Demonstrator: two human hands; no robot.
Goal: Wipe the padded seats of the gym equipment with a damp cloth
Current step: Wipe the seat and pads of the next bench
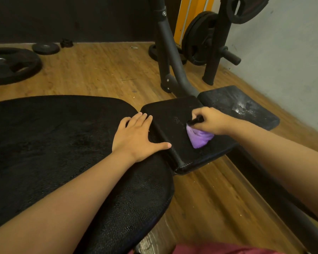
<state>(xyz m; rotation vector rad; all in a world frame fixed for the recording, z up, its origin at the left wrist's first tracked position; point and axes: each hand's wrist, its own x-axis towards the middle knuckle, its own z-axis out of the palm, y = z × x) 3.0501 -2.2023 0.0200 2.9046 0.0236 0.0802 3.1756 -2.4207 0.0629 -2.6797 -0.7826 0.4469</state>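
Cloth [200,138] of soft purple fabric lies bunched on the small black padded seat [165,121], near its middle. The right hand [212,121] grasps this cloth from above with curled fingers and presses it on the padding. The left hand [136,138] is released, its straight fingers spread flat on the edge of the large black padded backrest [53,134], just beside the seat. Beyond the seat is another black pad [237,105] with white dusty marks. Round black weight plates [9,65] lie on the wooden floor [99,70] at the left.

Looks like a small gym: weight plates [9,65] on a wood floor [99,70], padded bench [44,143], plate rack [215,43].
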